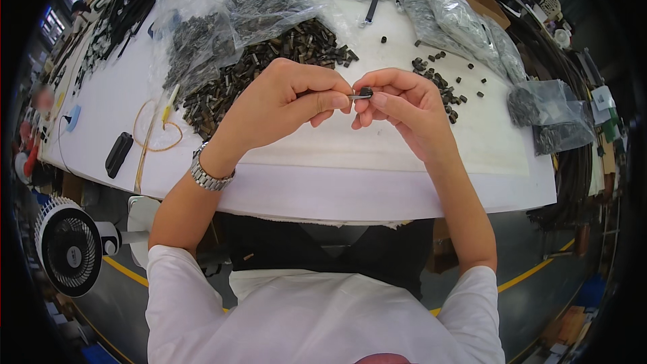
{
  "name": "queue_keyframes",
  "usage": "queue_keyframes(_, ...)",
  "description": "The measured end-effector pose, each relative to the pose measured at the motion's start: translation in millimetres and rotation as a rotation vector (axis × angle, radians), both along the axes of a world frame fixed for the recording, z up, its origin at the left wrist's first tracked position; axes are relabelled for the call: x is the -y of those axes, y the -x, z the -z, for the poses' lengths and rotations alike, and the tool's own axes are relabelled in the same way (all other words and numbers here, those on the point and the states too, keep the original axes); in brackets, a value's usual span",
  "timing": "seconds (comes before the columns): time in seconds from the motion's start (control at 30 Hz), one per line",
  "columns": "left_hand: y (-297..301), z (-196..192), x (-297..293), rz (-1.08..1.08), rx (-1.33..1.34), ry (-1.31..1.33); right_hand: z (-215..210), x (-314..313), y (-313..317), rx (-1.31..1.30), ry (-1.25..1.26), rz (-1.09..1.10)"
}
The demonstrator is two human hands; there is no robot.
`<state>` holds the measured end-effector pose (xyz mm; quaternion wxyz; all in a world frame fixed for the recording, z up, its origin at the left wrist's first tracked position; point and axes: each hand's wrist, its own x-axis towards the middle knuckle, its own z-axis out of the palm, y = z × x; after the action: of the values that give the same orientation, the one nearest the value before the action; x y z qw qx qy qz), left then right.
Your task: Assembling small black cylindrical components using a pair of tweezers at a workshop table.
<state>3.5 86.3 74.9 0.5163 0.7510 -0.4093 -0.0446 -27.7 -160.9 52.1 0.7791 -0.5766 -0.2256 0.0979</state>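
Note:
My left hand (296, 101) is closed on a thin, pointed metal tool (356, 97); most of it is hidden in the fingers. Its tip meets a small black piece (366, 92) pinched between the thumb and fingers of my right hand (408, 104). Both hands are raised over the white table (350, 148), close together. Behind my left hand spreads a big heap of small dark brown and black pieces (296, 46). Beyond my right hand lies a smaller scatter of short black pieces (441, 84).
Clear plastic bags (209, 23) partly cover the heap. More filled bags (465, 23) lie at the back right, with another bag (552, 114) near the right edge. A black case (119, 155) and a yellow-handled tool (168, 108) rest at left. A fan (71, 249) stands below.

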Motion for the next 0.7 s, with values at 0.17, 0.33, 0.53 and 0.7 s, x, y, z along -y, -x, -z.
queue_keyframes(0.17,3,-1,2,-0.077,0.109,-0.007,1,-1,0,-0.020,-0.054,-0.011)
queue_keyframes(0.33,0,1,-1,0.028,-0.073,0.055,2,-2,0,-0.022,-0.055,0.006)
queue_keyframes(0.53,-6,-7,-5,0.155,-0.472,0.048,0,-3,3,-0.046,-0.041,-0.016)
queue_keyframes(0.7,-6,0,-4,-0.120,-0.192,-0.121,-2,-10,6,0.099,0.229,0.312)
